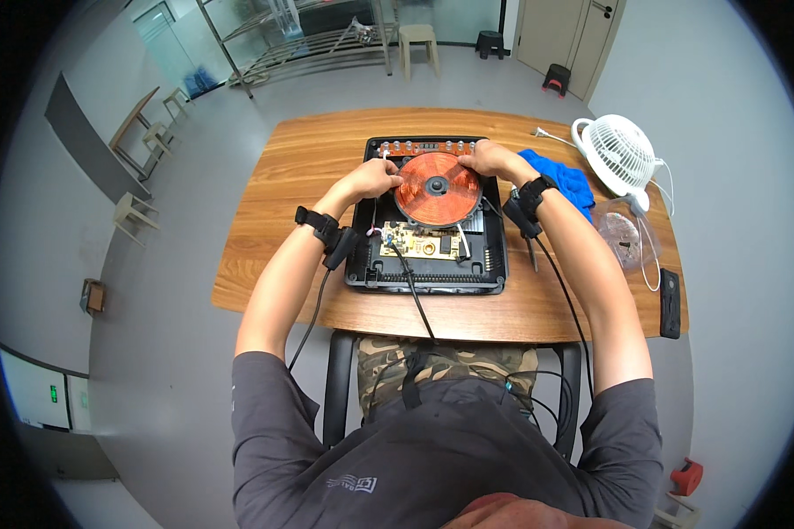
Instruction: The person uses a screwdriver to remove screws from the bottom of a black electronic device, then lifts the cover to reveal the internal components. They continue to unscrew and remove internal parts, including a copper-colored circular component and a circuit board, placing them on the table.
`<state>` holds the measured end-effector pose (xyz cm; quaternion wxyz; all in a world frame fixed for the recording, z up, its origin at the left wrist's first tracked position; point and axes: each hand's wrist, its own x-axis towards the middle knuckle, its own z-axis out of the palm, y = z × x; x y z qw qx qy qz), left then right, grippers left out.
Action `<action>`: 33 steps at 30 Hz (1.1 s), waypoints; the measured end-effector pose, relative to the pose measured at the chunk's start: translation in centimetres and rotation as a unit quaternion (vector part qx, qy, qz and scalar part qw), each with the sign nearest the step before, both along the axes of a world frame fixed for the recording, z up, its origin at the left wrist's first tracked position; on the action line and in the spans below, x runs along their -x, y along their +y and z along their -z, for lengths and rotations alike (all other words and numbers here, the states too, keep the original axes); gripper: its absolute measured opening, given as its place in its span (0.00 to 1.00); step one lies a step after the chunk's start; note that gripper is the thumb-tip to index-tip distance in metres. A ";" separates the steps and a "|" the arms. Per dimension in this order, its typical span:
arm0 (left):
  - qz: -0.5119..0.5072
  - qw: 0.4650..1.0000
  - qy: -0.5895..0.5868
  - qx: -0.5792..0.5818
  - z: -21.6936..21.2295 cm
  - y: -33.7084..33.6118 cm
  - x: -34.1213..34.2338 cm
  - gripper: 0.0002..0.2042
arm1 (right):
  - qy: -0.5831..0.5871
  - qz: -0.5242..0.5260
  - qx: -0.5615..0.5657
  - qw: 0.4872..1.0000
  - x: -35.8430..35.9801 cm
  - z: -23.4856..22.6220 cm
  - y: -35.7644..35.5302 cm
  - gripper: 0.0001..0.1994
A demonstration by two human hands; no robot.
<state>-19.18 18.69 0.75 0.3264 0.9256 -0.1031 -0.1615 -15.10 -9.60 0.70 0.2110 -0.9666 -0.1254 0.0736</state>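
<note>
A round copper induction coil (441,204) with a dark centre lies over the upper part of an opened black cooktop housing (357,273). My left hand (373,180) has its fingers closed at the coil's left rim. At the upper right rim my right hand (494,160) grips the coil, its fingertips partly hidden. Below the coil sits a pale yellow circuit board (415,245) with small parts and wires. A narrow orange control board (428,147) with round buttons runs along the housing's far edge. Black straps with small modules circle both my wrists.
On the wooden table (282,194), a blue cloth (563,183) and a white fan (620,152) stand at the right. Nearer are a clear plastic container (622,234), a black oblong object (670,304) and a thin tool (533,256). A dark cable (415,300) crosses the housing's front edge.
</note>
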 end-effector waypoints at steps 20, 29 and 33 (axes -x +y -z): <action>-0.037 0.997 -0.069 0.013 -0.1 -0.5 1.1 0.14 | -0.029 0.003 -0.098 0.995 -0.6 1.1 -3.1 0.18; -0.073 0.990 -0.089 0.083 -0.5 0.5 2.6 0.09 | -0.095 0.080 0.108 0.986 2.2 2.8 -9.6 0.22; -0.072 0.989 -0.108 0.075 -0.4 1.0 3.0 0.10 | -0.084 0.109 0.152 0.979 4.0 3.9 -10.0 0.27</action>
